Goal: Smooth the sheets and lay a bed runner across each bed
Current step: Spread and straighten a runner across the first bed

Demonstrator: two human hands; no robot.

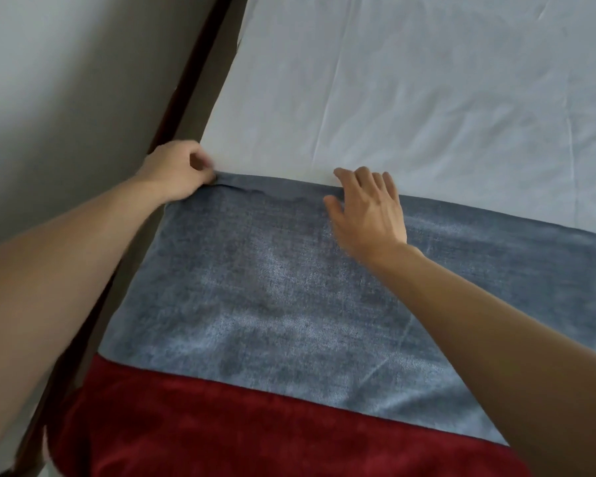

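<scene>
A blue-grey plush bed runner (272, 287) lies across the bed, over a white sheet (427, 98) that shows a few creases. My left hand (178, 168) pinches the runner's far left corner at the mattress edge, where the cloth is slightly puckered. My right hand (369, 211) rests flat on the runner's far edge with fingers spread, fingertips reaching onto the sheet. A dark red fabric (238, 428) sits at the near side, next to the runner.
A dark wooden bed frame rail (190, 98) runs diagonally along the bed's left side. Beyond it is a pale wall (66, 80). The white sheet stretches away to the top right.
</scene>
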